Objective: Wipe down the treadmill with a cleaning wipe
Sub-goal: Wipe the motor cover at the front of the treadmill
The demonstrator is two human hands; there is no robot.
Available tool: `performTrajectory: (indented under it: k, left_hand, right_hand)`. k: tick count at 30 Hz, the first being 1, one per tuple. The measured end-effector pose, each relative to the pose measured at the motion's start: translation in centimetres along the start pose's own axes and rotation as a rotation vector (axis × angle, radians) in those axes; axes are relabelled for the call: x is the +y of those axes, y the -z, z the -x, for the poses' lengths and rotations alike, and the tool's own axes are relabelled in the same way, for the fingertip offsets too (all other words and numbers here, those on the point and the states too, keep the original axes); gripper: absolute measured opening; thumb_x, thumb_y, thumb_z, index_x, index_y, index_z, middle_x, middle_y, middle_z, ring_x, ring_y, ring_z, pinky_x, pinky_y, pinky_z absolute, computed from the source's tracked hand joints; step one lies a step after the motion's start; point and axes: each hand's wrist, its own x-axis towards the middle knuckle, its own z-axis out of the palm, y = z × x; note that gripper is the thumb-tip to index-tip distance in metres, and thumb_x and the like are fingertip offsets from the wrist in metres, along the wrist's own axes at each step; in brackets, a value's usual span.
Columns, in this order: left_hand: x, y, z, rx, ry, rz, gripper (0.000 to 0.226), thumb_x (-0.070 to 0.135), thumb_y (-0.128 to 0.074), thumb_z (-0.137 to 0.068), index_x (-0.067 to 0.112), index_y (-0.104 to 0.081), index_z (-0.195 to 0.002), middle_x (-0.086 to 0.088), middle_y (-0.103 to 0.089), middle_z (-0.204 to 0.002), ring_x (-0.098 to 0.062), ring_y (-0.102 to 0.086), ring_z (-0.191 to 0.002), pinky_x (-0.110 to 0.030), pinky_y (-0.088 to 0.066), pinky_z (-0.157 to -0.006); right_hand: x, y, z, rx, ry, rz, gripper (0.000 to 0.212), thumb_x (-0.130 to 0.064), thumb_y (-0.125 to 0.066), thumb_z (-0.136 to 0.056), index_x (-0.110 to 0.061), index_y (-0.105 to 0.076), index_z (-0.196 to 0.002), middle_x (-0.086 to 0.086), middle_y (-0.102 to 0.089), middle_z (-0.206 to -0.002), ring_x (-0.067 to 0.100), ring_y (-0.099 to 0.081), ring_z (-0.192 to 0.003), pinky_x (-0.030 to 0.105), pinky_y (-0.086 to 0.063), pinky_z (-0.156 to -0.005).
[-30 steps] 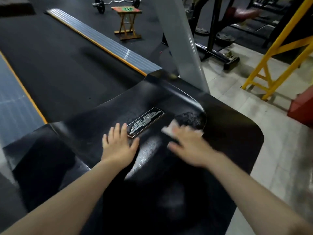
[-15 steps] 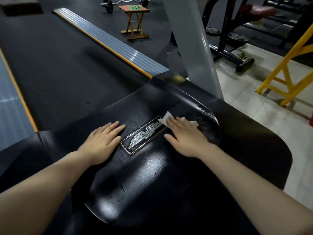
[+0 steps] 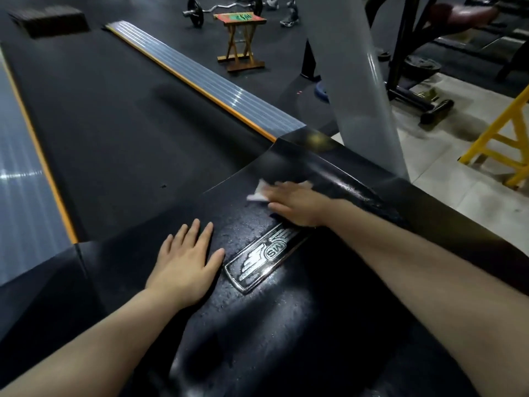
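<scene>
The white cleaning wipe (image 3: 259, 193) lies on the glossy black motor cover (image 3: 300, 310) of the treadmill, just beyond the metal winged badge (image 3: 264, 257) set into that cover. The right hand (image 3: 296, 206) presses flat on the wipe with fingers extended, its wrist over the badge's far end. The left hand (image 3: 186, 260) rests flat on the cover just left of the badge, fingers straight and spread, holding nothing; the hands are apart. Beyond the badge runs the black belt (image 3: 120, 121), edged by a grey ribbed side rail (image 3: 206, 84). A grey upright post (image 3: 360, 90) rises to the right of the badge. Far beyond stands a small wooden stool (image 3: 240, 38).
</scene>
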Motion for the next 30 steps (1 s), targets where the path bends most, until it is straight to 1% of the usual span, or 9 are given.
performTrajectory:
  k: [2,5,8,12,16,20,24,27,30]
  left_hand:
    - [0.2,0.1,0.0,-0.001,0.0,0.0,0.072,0.064,-0.003,-0.094,0.03,0.006,-0.158,0.001,0.01,-0.166,-0.017,0.01,-0.152,-0.039,0.003,-0.124]
    - [0.2,0.2,0.1,0.014,-0.004,0.017,0.068,0.059,-0.011,-0.099,0.031,0.006,-0.158,0.002,0.011,-0.166,-0.016,0.012,-0.152,-0.038,0.005,-0.124]
    - [0.2,0.2,0.2,0.003,-0.005,0.034,0.065,0.056,-0.011,-0.101,0.031,0.006,-0.158,0.003,0.011,-0.166,-0.015,0.012,-0.152,-0.038,0.006,-0.123]
    - [0.2,0.2,0.0,0.018,-0.003,0.024,0.063,0.052,-0.011,-0.102,0.03,0.006,-0.158,0.002,0.009,-0.166,-0.015,0.011,-0.152,-0.038,0.005,-0.124]
    - [0.3,0.3,0.2,0.007,0.001,0.062,0.062,0.053,-0.011,-0.102,0.032,0.006,-0.158,0.005,0.012,-0.166,-0.014,0.013,-0.152,-0.037,0.007,-0.123]
    - [0.1,0.1,0.0,0.019,-0.008,0.047,0.062,0.054,-0.01,-0.101,0.032,0.005,-0.158,0.004,0.01,-0.166,-0.015,0.012,-0.152,-0.038,0.005,-0.124]
    - [0.2,0.0,0.1,0.022,-0.002,0.022,0.067,0.055,0.003,-0.095,0.031,0.007,-0.158,0.003,0.011,-0.166,-0.016,0.012,-0.152,-0.038,0.005,-0.124]
    - [0.2,0.0,0.1,0.028,-0.013,0.041,0.073,0.057,0.008,-0.09,0.031,0.007,-0.157,0.004,0.011,-0.166,-0.015,0.012,-0.152,-0.038,0.006,-0.123]
    - [0.1,-0.1,0.1,0.044,-0.012,0.057,0.07,0.056,0.005,-0.092,0.031,0.006,-0.157,0.004,0.011,-0.166,-0.014,0.012,-0.152,-0.037,0.006,-0.123]
  right_hand:
    - [4.4,0.4,-2.1,0.086,-0.245,0.058,0.082,-0.073,-0.024,-0.085,-0.025,-0.027,-0.151,0.01,-0.035,-0.153,0.032,-0.032,-0.139,0.045,-0.025,-0.116]
    - [5.7,0.4,-5.5,0.14,-0.513,0.134,0.088,-0.076,-0.02,-0.085,-0.018,-0.025,-0.151,0.011,-0.031,-0.154,0.033,-0.029,-0.14,0.05,-0.023,-0.115]
    - [-1.4,0.1,-7.2,0.133,-0.294,-0.047,0.076,-0.076,-0.034,-0.084,-0.032,-0.031,-0.146,0.01,-0.041,-0.148,0.035,-0.041,-0.133,0.055,-0.032,-0.108]
    - [-7.7,-1.6,-7.7,-0.035,0.244,-0.004,0.069,-0.062,-0.031,-0.097,-0.025,-0.023,-0.154,-0.001,-0.022,-0.161,0.019,-0.019,-0.148,0.044,-0.015,-0.12]
    - [0.5,-0.5,-10.4,0.166,-0.187,0.008,0.084,-0.081,-0.021,-0.074,-0.042,-0.032,-0.147,0.003,-0.038,-0.152,0.031,-0.041,-0.134,0.052,-0.032,-0.109]
    - [6.1,0.9,-12.1,0.138,-0.52,0.217,0.086,-0.069,-0.022,-0.093,-0.009,-0.019,-0.154,0.012,-0.025,-0.159,0.032,-0.027,-0.142,0.047,-0.023,-0.115]
    - [1.3,-0.1,-14.4,0.09,-0.262,0.024,0.067,-0.076,-0.028,-0.085,-0.045,-0.036,-0.144,0.008,-0.039,-0.151,0.036,-0.035,-0.139,0.055,-0.022,-0.114]
    - [0.1,-0.4,-13.8,-0.024,0.054,0.006,0.059,-0.063,-0.035,-0.096,-0.037,-0.035,-0.148,-0.004,-0.033,-0.157,0.024,-0.028,-0.144,0.045,-0.02,-0.118]
    - [5.0,0.2,-13.3,0.142,-0.125,0.077,0.064,-0.073,-0.026,-0.086,-0.046,-0.033,-0.142,0.009,-0.047,-0.144,0.033,-0.045,-0.129,0.054,-0.034,-0.107]
